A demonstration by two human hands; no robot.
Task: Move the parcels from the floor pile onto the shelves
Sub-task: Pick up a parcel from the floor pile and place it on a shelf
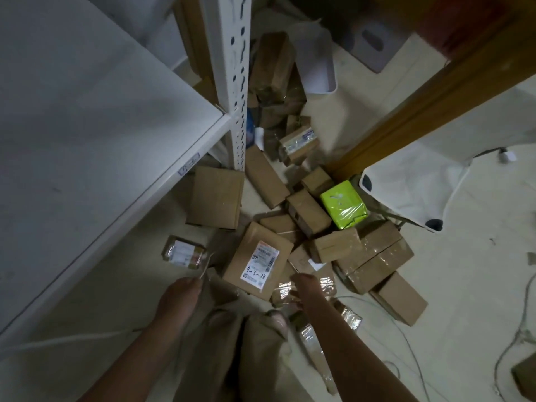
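Parcels [258, 261] right of shelf [87, 117]

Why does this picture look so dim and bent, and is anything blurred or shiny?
Head view: the light is weak, so colours go murky. Same view: the wide lens makes the shelf post and the wooden beam lean inward. Also there, the left hand and right hand are smeared, while glare flashes off the green parcel wrap and the taped boxes.

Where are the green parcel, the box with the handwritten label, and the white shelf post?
green parcel [343, 205]: head view, plastic-wrapped top face.
box with the handwritten label [258, 261]: head view, its white label.
white shelf post [233, 82]: head view, slotted front face.
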